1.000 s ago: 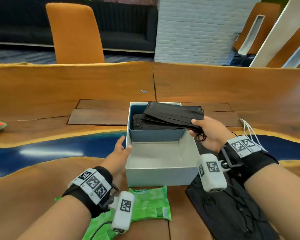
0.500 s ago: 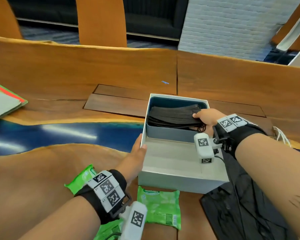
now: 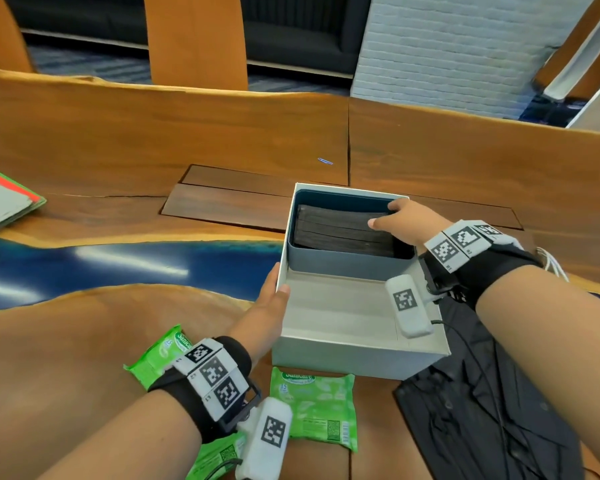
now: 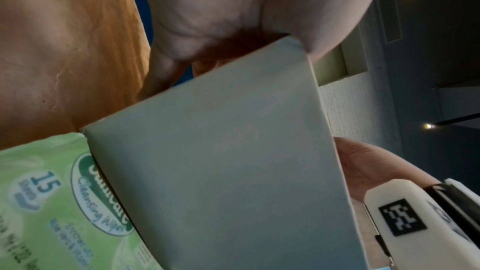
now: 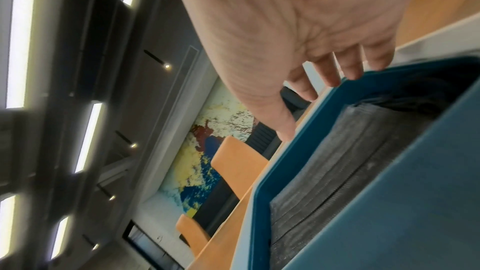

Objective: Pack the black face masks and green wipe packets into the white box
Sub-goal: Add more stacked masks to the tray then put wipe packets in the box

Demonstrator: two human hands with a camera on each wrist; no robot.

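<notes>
White box [image 3: 343, 355]: on desk [image 3: 84, 341], open. Far blue compartment holds stack of black face masks [image 3: 343, 230]. Right hand [image 3: 406, 221] over masks, fingers [image 5: 330, 73] spread, relaxed. Left hand [image 3: 267, 306] steadies box's left wall, thumb on rim. Green wipe packets [image 3: 316, 407]: on desk, just before box.
</notes>
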